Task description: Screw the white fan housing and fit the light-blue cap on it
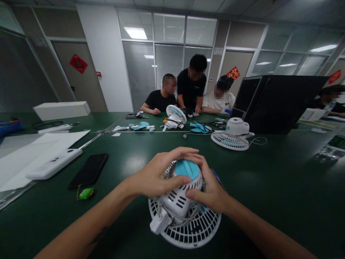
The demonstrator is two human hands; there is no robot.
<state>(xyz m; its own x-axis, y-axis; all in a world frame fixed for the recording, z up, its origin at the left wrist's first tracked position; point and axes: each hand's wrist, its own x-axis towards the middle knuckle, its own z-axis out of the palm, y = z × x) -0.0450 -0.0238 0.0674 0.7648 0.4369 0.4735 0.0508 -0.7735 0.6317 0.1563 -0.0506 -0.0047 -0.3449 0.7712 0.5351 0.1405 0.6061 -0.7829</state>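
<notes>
1. Three white fans: the near fan [176,203] at the surface's [266,180] near middle, grille down; the middle fan [175,117], far; the right fan [231,138], far right.
2. Two hands: left hand [159,176] and right hand [211,187], both curved around the near fan's housing, holding it and hiding its sides.
3. One blue cap [187,168] on top, partly covered.
4. One black phone [88,170], left.
5. Four people [191,84], far; the rightmost is cut off.
6. Grille interior: hard to make out.
</notes>
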